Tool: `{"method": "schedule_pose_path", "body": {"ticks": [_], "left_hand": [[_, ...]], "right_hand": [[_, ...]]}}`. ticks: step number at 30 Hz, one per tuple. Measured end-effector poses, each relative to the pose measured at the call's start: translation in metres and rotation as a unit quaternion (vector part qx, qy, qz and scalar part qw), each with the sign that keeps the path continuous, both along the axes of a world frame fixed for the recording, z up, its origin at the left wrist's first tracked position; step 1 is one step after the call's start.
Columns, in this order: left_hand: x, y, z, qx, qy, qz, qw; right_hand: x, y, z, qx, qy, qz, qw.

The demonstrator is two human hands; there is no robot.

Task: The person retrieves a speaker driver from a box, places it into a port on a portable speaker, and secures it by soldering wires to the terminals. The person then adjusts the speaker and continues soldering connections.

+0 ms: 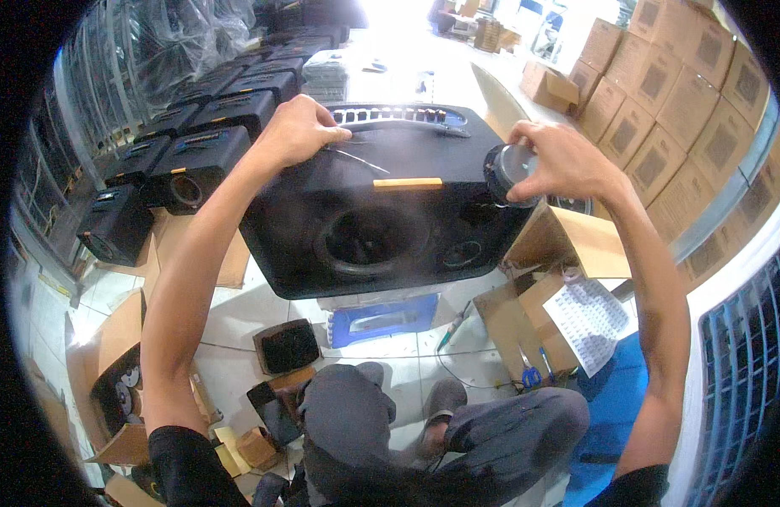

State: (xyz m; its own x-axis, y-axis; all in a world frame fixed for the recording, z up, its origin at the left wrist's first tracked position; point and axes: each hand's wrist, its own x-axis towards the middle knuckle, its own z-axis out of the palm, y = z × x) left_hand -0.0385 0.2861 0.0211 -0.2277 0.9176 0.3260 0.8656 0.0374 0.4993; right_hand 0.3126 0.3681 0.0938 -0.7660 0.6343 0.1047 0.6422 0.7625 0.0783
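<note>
A large black speaker cabinet (314,211) lies before me with its round openings toward me. My left hand (297,131) rests on its far left top, thumb and fingers pinched at the end of a long slotted strip (398,117); what they hold is hidden. Close by that thumb, a thin pale wire (363,160) lies on the cabinet. My right hand (567,160) grips a round speaker driver (515,165), grey with a dark rim, at the cabinet's right corner. An orange-yellow strip (407,183) sits along the cabinet's front top edge.
Beneath the cabinet is a blue and white box (381,321). Open cartons (115,338) stand left; a carton (525,313) with a printed sheet (586,321) and blue-handled scissors (531,372) is right. Black speakers (200,165) line the left, stacked brown boxes (669,101) the right.
</note>
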Motion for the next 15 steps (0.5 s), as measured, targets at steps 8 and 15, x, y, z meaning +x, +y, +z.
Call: {"method": "schedule_pose_path", "body": {"ticks": [8,15], "left_hand": [[0.051,-0.053,-0.009,0.329,0.162,0.063,0.928],[0.165,-0.088,-0.063,0.223,0.011,-0.251,0.942]], "right_hand": [[0.039,-0.062,-0.105,0.127,0.291,-0.167,0.933],[0.042,-0.068,-0.171,-0.089,0.474,-0.223,0.847]]}}
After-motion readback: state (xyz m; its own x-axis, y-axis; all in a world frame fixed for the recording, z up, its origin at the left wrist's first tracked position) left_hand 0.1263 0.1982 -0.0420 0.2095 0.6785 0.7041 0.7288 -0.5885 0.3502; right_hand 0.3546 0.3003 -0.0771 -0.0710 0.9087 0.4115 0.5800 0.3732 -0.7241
